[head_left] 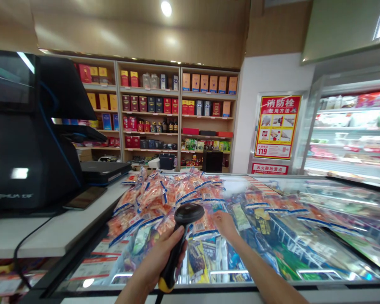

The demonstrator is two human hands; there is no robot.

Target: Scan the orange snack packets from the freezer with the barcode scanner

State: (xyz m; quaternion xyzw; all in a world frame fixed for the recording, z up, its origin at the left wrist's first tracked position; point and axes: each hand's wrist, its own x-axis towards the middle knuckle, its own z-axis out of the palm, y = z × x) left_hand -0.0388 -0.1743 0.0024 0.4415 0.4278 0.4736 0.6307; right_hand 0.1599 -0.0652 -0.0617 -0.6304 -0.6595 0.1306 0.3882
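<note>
My left hand (155, 261) is wrapped around the handle of a black barcode scanner (176, 251) with a yellow butt. The scanner stands upright, its head facing the heap of packets ahead. Just beyond it lies a clear bag of orange-pink food (205, 223), with a blue edge and a barcode label. At that bag's right edge, my right hand (223, 223) is closed, with its fingertips bent in; the exact grip is partly hidden. Many similar bags (152, 194) are piled behind, on the glass top of a chest freezer (95, 266).
On the left counter (47, 236) stand a black checkout terminal (31, 156) and a phone (85, 197); a cable hangs off the counter. More bags (285, 203) lie along the freezer to the right. Shelves of boxed goods (150, 105) line the back wall, and a lit display fridge (351, 131) is at right.
</note>
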